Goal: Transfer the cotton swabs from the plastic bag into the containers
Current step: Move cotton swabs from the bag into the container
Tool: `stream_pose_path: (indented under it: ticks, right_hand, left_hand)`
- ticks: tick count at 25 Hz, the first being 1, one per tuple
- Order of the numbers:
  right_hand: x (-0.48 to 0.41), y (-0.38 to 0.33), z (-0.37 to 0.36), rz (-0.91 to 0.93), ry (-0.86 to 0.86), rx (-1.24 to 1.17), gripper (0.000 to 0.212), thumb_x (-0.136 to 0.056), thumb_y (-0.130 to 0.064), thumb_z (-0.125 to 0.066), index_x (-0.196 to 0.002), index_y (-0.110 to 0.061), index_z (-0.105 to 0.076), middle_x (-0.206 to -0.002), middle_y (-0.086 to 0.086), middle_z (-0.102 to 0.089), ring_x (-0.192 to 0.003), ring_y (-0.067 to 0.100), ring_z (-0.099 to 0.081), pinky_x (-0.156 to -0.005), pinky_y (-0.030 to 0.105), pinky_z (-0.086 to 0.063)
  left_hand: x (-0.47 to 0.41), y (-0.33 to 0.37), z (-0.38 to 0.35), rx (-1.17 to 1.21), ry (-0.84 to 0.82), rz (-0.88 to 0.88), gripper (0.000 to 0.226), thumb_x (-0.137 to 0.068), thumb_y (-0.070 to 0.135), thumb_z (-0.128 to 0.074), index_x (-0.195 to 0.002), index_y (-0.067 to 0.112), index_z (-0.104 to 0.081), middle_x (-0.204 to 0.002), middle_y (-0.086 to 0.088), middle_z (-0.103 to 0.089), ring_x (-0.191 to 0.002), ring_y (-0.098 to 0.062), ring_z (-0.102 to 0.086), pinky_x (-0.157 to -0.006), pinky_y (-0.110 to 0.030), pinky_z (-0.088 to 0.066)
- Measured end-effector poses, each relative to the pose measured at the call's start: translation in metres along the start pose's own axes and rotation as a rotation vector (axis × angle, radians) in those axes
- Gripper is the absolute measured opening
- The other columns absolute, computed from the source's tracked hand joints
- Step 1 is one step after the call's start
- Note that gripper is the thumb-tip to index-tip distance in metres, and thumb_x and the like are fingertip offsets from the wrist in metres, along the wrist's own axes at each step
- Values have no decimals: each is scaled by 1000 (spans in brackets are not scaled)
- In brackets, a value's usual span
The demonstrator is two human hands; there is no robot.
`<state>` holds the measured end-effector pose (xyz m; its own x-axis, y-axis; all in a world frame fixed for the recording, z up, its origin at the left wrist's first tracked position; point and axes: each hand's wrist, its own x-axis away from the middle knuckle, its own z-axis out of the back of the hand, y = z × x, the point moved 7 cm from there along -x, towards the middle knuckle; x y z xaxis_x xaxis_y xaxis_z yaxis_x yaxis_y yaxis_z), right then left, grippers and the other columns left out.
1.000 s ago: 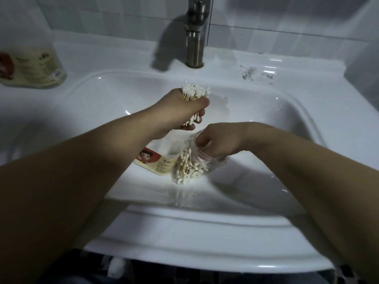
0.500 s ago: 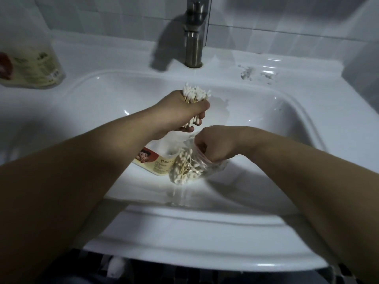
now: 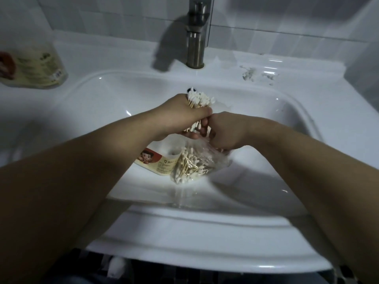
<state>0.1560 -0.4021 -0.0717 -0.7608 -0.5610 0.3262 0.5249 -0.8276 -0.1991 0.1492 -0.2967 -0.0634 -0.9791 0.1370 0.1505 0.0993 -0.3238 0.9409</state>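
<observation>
A head-worn camera looked down into a white sink (image 3: pixel 98 99) beneath a metal faucet (image 3: pixel 195 37). The person's left hand (image 3: pixel 182 117) was closed in a fist around a thick bundle of cotton swabs (image 3: pixel 200 100), held upright above the basin, with white tips fanning out above the fist and more tips poking out below it. The right hand (image 3: pixel 227 131) sat just beside the left, its fingers curled in toward the lower ends of the bundle. The fingertips were hidden, so whether they pinched swabs or anything else could not be told. Directly below both hands, a clear plastic bag (image 3: pixel 213 158) lay in the basin, holding a loose heap of swabs. Touching the bag's left side lay a cream container (image 3: pixel 158 161) with a cartoon label. A second, similar container (image 3: pixel 34 66) stood on the counter at far left.
</observation>
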Motion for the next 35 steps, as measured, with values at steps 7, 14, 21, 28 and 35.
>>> stream_pose_path:
  ticks: [7,14,21,28,35]
  right_hand:
    - [2,12,11,-48,36,-222,28,-89,2,-54,-96,-23,-65,-84,3,-74,-65,17,-76,-65,36,-64]
    - [4,28,27,-125,163,-315,30,-94,4,-46,-104,-13,-68,-84,4,-76,-61,17,-75,-63,31,-63]
    - [6,33,35,-128,245,-429,25,-92,3,-52,-94,-11,-73,-76,10,-75,-60,18,-74,-62,29,-62]
    - [9,26,46,-56,392,-737,28,-88,12,-52,-97,0,-75,-82,21,-75,-68,28,-76,-67,35,-64]
    - [5,36,48,-96,482,-921,19,-91,9,-55,-93,2,-72,-82,24,-70,-66,27,-72,-61,32,-59]
  left_hand:
    - [2,-4,-1,-183,-16,29,16,-100,22,-60,-102,12,-72,-92,-7,-77,-77,-16,-77,-71,-36,-64]
    - [-3,-10,8,-163,55,68,15,-97,24,-63,-97,12,-71,-94,-8,-77,-81,-17,-77,-73,-37,-65]
    - [-5,-9,9,-189,62,36,20,-95,32,-69,-104,15,-72,-99,-5,-73,-89,-20,-70,-67,-29,-64]
    - [-1,-3,-4,-151,-40,-44,14,-88,14,-76,-102,15,-74,-95,-7,-77,-89,-22,-75,-76,-37,-64]
    - [3,3,-3,-121,-23,-24,16,-97,13,-62,-85,20,-69,-69,2,-69,-61,-11,-62,-66,-29,-56]
